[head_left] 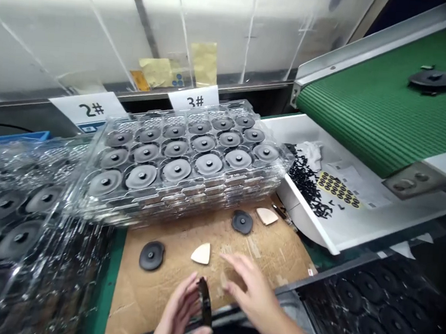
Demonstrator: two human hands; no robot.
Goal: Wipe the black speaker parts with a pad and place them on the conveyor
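Observation:
My left hand holds a black plastic disc on edge, fingers behind it and thumb in front, low over the cardboard. To its right my right hand is open, thumb and fingers apart and nothing between them. Just beyond both hands a cream wedge-shaped piece lies on the cardboard sheet. A second black disc with a centre knob lies at the left, and a third disc lies farther back beside another cream wedge.
Stacked clear trays of dark discs stand behind the cardboard; more trays stand at left. A white tray at right holds small black parts and a yellow sticker sheet. A green conveyor carries a disc.

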